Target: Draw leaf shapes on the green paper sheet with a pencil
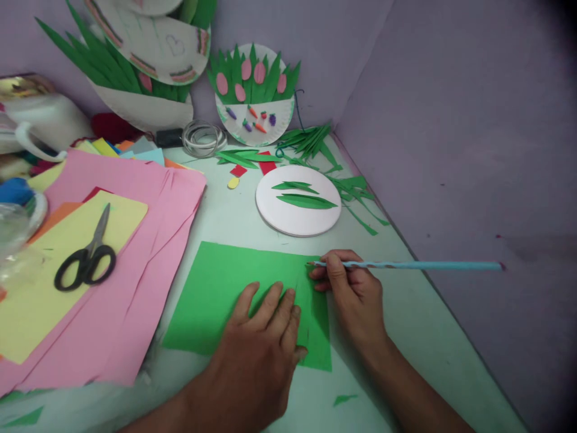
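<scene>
A sheet of green paper (211, 288) lies on the table in front of me. My left hand (265, 337) rests on it with the fingers spread. In my right hand (354, 294) is a light blue pencil (419, 265), gripped near its point and held almost level. The pencil tip is over the sheet's upper right part; whether it touches cannot be made out. Faint lines run down the paper between my hands. Beyond the sheet, a white oval disc (297, 223) carries a few green paper leaves (306, 201).
Scissors (92, 255) lie on yellow paper (40, 319) over pink sheets (155, 288) at left. Green scraps (356, 189) line the wall side. Paper-plate crafts with pink tulips (256, 123) lean at the back, near coiled wire (204, 139) and a white mug (49, 117).
</scene>
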A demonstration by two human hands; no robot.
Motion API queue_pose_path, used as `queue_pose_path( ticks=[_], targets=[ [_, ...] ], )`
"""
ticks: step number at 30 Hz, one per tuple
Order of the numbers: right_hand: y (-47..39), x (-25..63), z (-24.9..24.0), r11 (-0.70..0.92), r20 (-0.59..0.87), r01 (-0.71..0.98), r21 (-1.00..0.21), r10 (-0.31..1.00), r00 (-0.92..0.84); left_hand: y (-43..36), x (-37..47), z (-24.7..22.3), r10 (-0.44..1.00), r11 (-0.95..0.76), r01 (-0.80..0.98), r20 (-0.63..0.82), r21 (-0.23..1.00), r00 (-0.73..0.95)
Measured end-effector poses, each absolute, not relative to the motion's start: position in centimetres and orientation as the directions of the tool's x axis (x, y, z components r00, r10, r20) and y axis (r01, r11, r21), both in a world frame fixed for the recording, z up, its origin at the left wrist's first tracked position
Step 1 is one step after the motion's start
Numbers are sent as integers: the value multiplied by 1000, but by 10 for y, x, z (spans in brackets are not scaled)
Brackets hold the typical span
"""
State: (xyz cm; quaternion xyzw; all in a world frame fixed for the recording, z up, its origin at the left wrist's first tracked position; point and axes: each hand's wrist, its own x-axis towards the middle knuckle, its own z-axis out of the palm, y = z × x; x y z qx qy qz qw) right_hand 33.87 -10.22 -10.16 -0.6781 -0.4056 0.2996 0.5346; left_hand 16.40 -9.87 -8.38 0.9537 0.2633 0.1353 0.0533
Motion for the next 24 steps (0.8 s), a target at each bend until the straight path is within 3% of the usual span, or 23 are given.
queue_pose_path(
  ticks=[4,7,10,14,20,24],
  targets=[
    [-101,339,-102,-101,13,201,-974,868,497,-93,176,-69,720,-686,677,113,265,685],
    [-100,339,-102,-101,2,177,-979,865,502,-88,193,-57,816,-549,816,-96,181,571],
    [-99,339,-103,-74,15,160,-984,869,495,-89,206,-50,819,-527,843,-199,110,538],
    [-98,339,-105,-50,16,124,-991,876,482,-94,209,-50,840,-452,876,-249,167,481],
    [-97,340,-107,-23,9,58,-998,873,487,-100,209,-55,885,-354,894,-213,274,415],
    [-98,340,-104,10,-20,-54,-998,850,526,-94,200,-54,908,-252,915,-249,315,336]
  ],
)
